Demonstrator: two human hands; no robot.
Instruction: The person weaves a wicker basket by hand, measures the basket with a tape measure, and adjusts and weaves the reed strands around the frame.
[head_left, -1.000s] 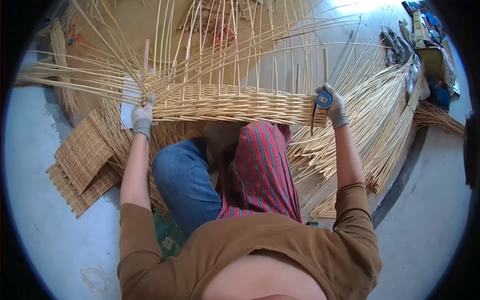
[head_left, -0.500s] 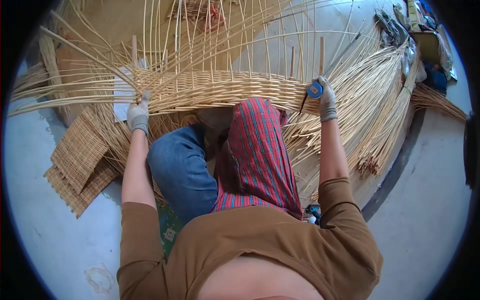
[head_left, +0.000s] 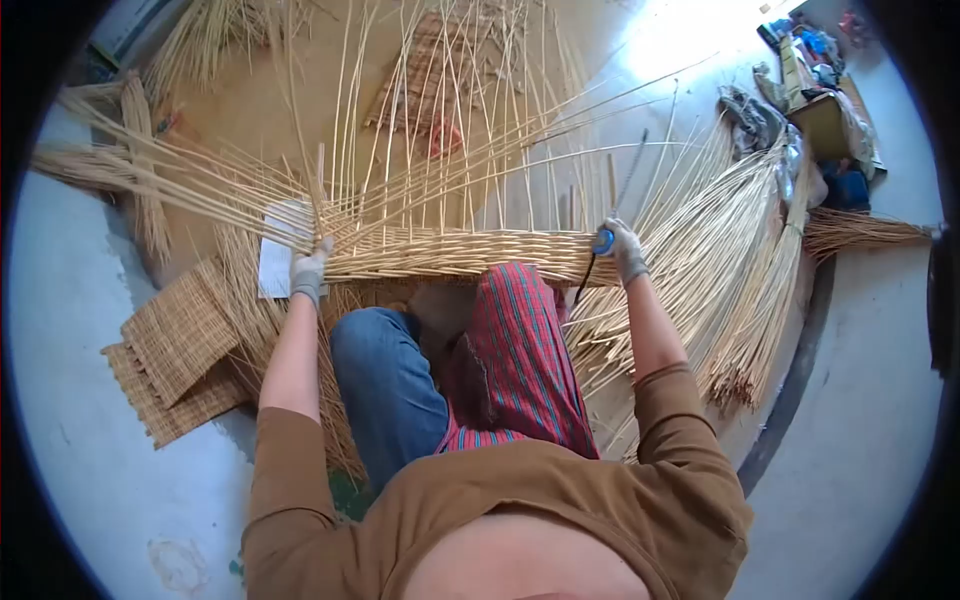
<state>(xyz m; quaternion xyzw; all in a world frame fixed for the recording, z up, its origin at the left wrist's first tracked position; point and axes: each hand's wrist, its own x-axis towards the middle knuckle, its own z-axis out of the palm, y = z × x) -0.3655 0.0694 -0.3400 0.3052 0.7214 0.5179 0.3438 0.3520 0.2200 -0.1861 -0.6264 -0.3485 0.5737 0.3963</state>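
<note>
A half-woven wicker panel (head_left: pixel 450 252) lies across my knees, tall upright rods rising from its far edge. My left hand (head_left: pixel 308 270), in a pale glove, is closed on its left end, where many loose canes (head_left: pixel 200 205) fan out to the left. At the opposite end my gloved right hand (head_left: pixel 628 250) is closed around a blue tape measure (head_left: pixel 603 241), against the panel's right edge. A dark strap hangs below the tape measure, and a thin grey strip rises beyond that hand. My fingertips are partly hidden.
A large bundle of canes (head_left: pixel 720 260) spreads over the floor to the right. Woven mats (head_left: pixel 180 330) lie at the left, and a white sheet (head_left: pixel 280 270) sits behind my left hand. Another mat (head_left: pixel 425 85) lies farther off. Clutter stands on a small cabinet (head_left: pixel 835 130).
The view has tilted up, showing more of the far floor. The panel and both hands sit lower in the picture, and the panel lies more level. Both hands keep their hold.
</note>
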